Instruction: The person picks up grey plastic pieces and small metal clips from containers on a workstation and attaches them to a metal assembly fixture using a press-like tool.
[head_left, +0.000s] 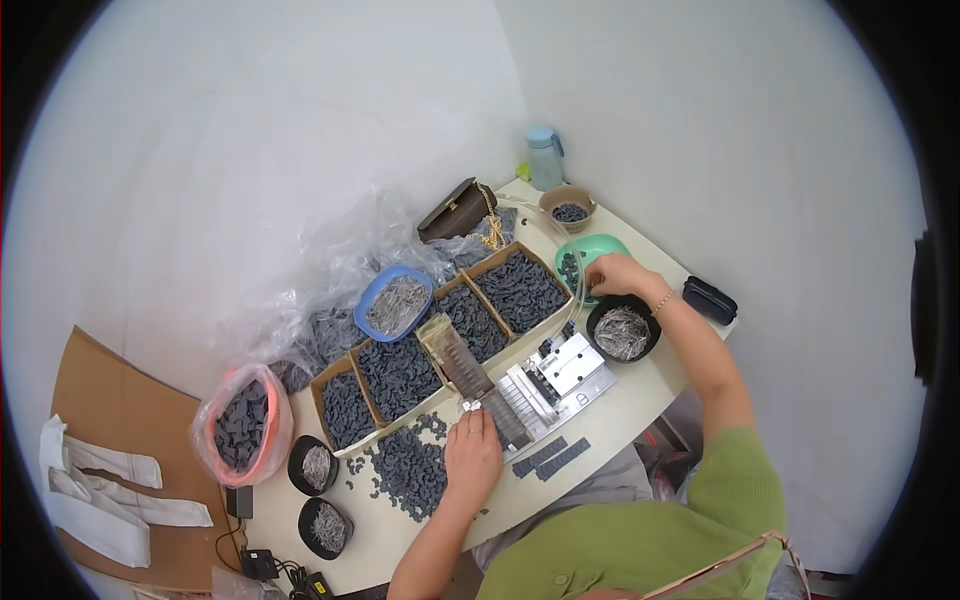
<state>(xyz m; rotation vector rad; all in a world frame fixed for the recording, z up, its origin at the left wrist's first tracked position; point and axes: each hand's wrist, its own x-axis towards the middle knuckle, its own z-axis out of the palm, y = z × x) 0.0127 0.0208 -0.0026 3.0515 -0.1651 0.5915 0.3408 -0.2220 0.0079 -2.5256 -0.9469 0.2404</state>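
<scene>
the right hand (617,273) is hanging over the green bowl (606,242), seemingly picking dark plastic pieces (570,268); the left hand (474,455) is resting at the slotted metal fixture (575,365) on the tabletop (642,393). whether either is gripping, i cannot tell; picking is calling for a careful pinch.

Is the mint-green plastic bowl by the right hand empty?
No, not empty: small dark grey pieces show inside the mint-green plastic bowl, left of the right hand.

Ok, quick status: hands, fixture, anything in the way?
Left hand at left end of metal fixture. Right hand at green bowl. Black bowl close by; no obvious blockage.
</scene>
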